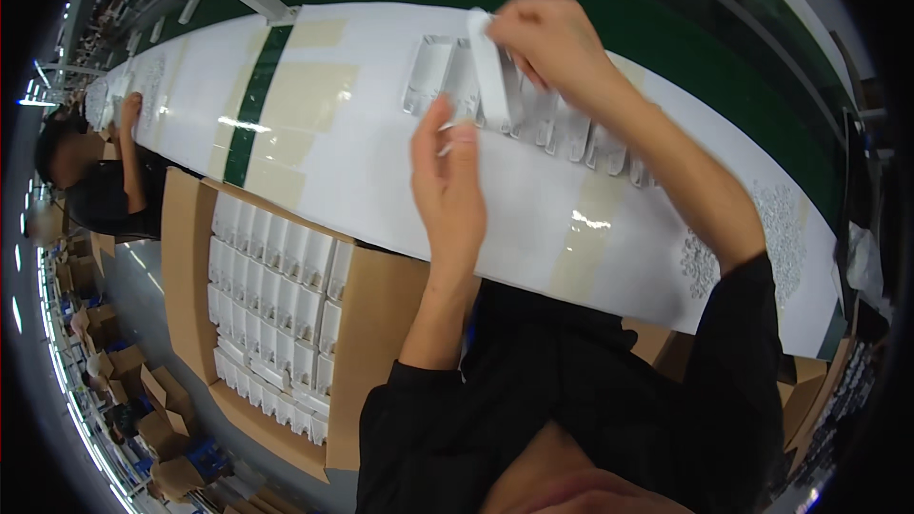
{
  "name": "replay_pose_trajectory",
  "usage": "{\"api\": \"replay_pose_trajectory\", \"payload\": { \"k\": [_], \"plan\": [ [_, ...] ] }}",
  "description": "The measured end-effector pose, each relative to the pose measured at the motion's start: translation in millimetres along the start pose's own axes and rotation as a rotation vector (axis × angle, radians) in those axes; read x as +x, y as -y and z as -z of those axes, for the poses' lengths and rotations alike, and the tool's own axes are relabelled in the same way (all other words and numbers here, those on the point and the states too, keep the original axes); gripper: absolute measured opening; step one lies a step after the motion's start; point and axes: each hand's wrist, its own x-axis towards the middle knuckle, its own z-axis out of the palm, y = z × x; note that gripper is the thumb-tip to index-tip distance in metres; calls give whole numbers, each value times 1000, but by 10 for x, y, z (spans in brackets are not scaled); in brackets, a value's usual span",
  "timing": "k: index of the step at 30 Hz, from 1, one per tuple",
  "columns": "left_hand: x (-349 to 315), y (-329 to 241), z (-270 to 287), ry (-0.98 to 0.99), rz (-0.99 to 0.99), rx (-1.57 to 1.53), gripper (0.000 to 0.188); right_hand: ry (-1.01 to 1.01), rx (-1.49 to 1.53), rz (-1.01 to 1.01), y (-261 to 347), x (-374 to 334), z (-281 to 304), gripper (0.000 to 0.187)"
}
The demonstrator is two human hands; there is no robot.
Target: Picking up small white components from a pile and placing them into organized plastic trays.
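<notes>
My right hand (552, 38) grips the top end of a long white plastic piece (488, 76), which stands tilted over a row of similar parts. In that row, white open trough-shaped plastic housings (433, 71) lie side by side on the white worktable (362, 152); my right hand and forearm hide some of them. Close to the lower end of the held piece is my left hand (446, 195), raised with its fingers curled toward the thumb. A small pale bit shows between those fingers, too blurred to name.
Small clear parts (700, 262) lie heaped at the table's right end. Left of me, an open cardboard box (190, 276) holds stacked rows of white housings (276, 295). A green strip (252, 114) crosses the table. A co-worker (109, 181) works at the far left.
</notes>
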Motion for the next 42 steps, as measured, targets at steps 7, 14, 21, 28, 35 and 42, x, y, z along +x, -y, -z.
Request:
{"api": "replay_pose_trajectory", "payload": {
  "k": [7, 14, 21, 28, 35, 42],
  "plan": [
    [389, 436, 456, -245, -48, 384, 50, -168, -625, -89, -701, 2632, -127, 31],
    [756, 314, 458, -176, -43, 747, 35, -130, -345, 35, -681, 1711, -181, 23],
    [854, 239, 374, -344, -83, 567, 29, -470, -535, -2, -432, -1181, 2042, 21],
    [391, 55, 670, -122, 85, -287, 33, -179, -905, -59, -593, -2719, 2466, 6],
    [-195, 4, 264, 26, 373, -625, 47, -47, -978, 33, -869, -2943, 2461, 13],
    [-355, 46, 109, 311, 484, -782, 44, 12, -992, 69, -914, -2859, 2437, 14]
  ]
}}
